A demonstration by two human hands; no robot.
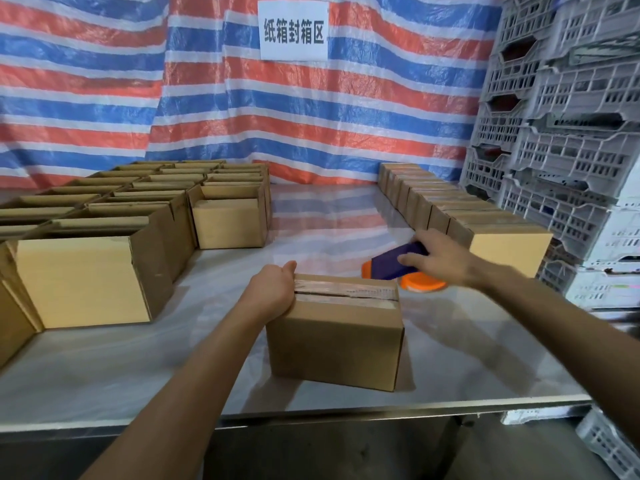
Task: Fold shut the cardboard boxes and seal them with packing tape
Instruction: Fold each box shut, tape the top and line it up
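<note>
The cardboard box (334,337) is matt brown board with smooth faces. The tape strip (346,292) along its top seam is clear, glossy film, slightly wrinkled. The open boxes (86,278) and the sealed boxes (450,209) are the same dull cardboard. The table (311,216) is metal, shiny enough to mirror the tarp (104,81) — a woven plastic sheet, crinkled, with a faint sheen. The tape dispenser (384,268) is smooth plastic, the crates (571,150) are matt grey plastic lattice, and the sign (293,29) is white paper.

Red, white and blue striped tarp wall (104,81), white paper sign (293,30), grey plastic crates (568,133) stacked right, steel table (138,386)
</note>
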